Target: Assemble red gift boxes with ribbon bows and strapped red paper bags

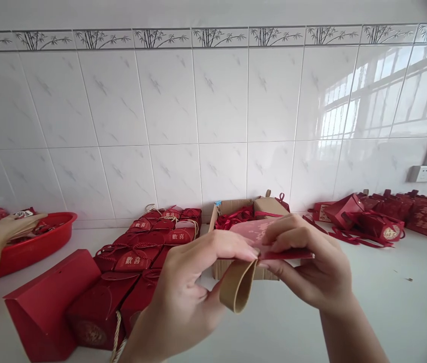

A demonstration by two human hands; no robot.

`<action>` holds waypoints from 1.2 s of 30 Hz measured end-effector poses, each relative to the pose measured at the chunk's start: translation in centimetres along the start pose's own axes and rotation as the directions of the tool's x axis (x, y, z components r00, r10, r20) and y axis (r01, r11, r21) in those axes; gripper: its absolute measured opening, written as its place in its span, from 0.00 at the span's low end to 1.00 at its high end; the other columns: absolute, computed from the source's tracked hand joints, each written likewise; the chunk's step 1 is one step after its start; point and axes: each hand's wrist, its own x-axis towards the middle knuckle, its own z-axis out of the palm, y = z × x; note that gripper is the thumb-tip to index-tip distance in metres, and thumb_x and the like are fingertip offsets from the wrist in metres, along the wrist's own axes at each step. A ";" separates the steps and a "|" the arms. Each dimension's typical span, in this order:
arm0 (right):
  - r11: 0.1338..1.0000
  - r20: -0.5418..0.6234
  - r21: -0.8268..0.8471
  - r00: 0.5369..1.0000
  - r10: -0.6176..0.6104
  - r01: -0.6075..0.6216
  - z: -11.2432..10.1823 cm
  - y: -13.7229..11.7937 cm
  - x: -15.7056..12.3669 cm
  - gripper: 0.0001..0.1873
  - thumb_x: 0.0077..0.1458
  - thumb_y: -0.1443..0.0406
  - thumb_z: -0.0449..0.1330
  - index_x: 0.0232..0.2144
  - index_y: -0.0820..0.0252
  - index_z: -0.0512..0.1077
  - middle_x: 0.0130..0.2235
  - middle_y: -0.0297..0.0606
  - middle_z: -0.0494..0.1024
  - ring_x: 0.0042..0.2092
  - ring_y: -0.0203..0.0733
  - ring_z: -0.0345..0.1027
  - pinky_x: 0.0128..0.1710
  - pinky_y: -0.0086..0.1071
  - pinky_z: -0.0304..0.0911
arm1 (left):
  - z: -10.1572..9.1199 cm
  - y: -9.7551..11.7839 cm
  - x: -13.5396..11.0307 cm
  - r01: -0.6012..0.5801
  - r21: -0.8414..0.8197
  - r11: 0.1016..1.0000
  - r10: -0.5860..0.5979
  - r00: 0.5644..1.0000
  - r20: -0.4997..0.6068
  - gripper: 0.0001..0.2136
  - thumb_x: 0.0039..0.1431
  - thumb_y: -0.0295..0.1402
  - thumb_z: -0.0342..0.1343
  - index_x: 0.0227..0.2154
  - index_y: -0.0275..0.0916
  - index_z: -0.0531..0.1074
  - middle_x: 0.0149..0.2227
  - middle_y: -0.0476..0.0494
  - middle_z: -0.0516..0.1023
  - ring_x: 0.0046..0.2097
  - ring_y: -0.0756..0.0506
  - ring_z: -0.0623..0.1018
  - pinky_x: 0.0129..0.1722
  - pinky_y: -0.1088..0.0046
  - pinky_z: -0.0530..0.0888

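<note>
Bare white countertop (406,302) open across lower right, close-packed red paper gift boxes (137,257) filling lower left, open brown cardboard box (232,206) at centre behind held flat red paper card (289,253), red plastic basin (35,247) and co-worker's hand (9,227) at left edge, ribboned red box heap (379,219) at right edge.

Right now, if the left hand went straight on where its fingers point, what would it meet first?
The left hand points rightwards: first the flat red paper card, then probably the right hand.

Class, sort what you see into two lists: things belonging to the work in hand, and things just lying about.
In hand: left hand, right hand, red card, tan loop.
Lying about: cardboard box, closed red boxes, red basin, wall socket.
</note>
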 end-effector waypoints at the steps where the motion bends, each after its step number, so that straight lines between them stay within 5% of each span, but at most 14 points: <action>1: 1.000 -0.005 0.004 1.000 -0.006 0.006 0.1 -0.1 0.0 0.09 0.53 0.74 0.64 0.33 0.59 0.67 0.33 0.37 0.75 0.34 0.40 0.70 0.31 0.36 0.66 | 0.0 0.0 0.1 -0.020 0.002 1.000 0.020 1.000 -0.003 0.16 0.53 0.15 0.56 0.40 0.41 0.73 0.38 0.49 0.79 0.42 0.47 0.79 0.45 0.72 0.78; 8: 0.993 -0.049 0.112 0.998 -0.028 0.033 0.4 -0.2 0.0 0.11 0.50 0.75 0.65 0.32 0.60 0.69 0.32 0.37 0.78 0.31 0.39 0.69 0.28 0.37 0.65 | 0.0 0.3 0.3 -0.124 0.030 0.992 0.124 0.992 -0.007 0.16 0.52 0.13 0.55 0.39 0.40 0.73 0.38 0.48 0.79 0.40 0.51 0.78 0.41 0.78 0.77; 14: 0.993 -0.084 0.082 0.993 -0.079 0.086 0.8 -0.2 0.0 0.12 0.47 0.78 0.65 0.31 0.61 0.69 0.31 0.39 0.79 0.30 0.40 0.70 0.28 0.39 0.64 | -0.1 0.3 -0.3 -0.040 0.046 0.998 0.041 0.999 -0.011 0.22 0.52 0.16 0.55 0.49 0.42 0.67 0.46 0.43 0.73 0.51 0.45 0.73 0.50 0.69 0.74; 19: 0.996 -0.099 0.036 0.992 -0.083 0.087 0.9 -0.3 0.1 0.13 0.47 0.78 0.66 0.30 0.61 0.68 0.31 0.38 0.79 0.31 0.40 0.70 0.29 0.39 0.65 | -0.1 0.4 -0.3 0.085 0.073 0.994 -0.082 0.996 -0.037 0.22 0.56 0.21 0.58 0.51 0.49 0.64 0.42 0.51 0.75 0.43 0.50 0.77 0.47 0.74 0.75; 26: 0.995 -0.109 -0.010 0.989 -0.104 0.103 1.0 -0.9 0.2 0.13 0.47 0.79 0.63 0.30 0.59 0.67 0.29 0.37 0.79 0.30 0.40 0.70 0.28 0.38 0.65 | 0.4 0.2 -0.4 0.071 -0.108 0.992 -0.079 0.994 -0.073 0.23 0.58 0.23 0.56 0.54 0.48 0.58 0.41 0.49 0.73 0.46 0.48 0.74 0.51 0.72 0.71; 31: 0.993 -0.127 -0.049 0.985 -0.116 0.111 1.1 -1.0 0.3 0.15 0.45 0.79 0.64 0.30 0.59 0.68 0.29 0.38 0.79 0.29 0.40 0.69 0.28 0.38 0.64 | 0.5 0.3 -0.3 0.049 -0.078 0.996 -0.057 0.993 -0.105 0.22 0.59 0.23 0.56 0.52 0.48 0.58 0.38 0.50 0.73 0.47 0.46 0.73 0.57 0.64 0.64; 36: 0.993 -0.108 -0.099 0.991 -0.080 0.069 1.1 -1.2 0.3 0.13 0.48 0.77 0.64 0.29 0.58 0.66 0.29 0.36 0.79 0.29 0.40 0.68 0.30 0.39 0.61 | 0.6 0.0 -0.1 0.054 -0.179 0.982 -0.075 0.991 -0.114 0.20 0.60 0.22 0.55 0.49 0.45 0.57 0.35 0.51 0.73 0.41 0.50 0.74 0.47 0.72 0.71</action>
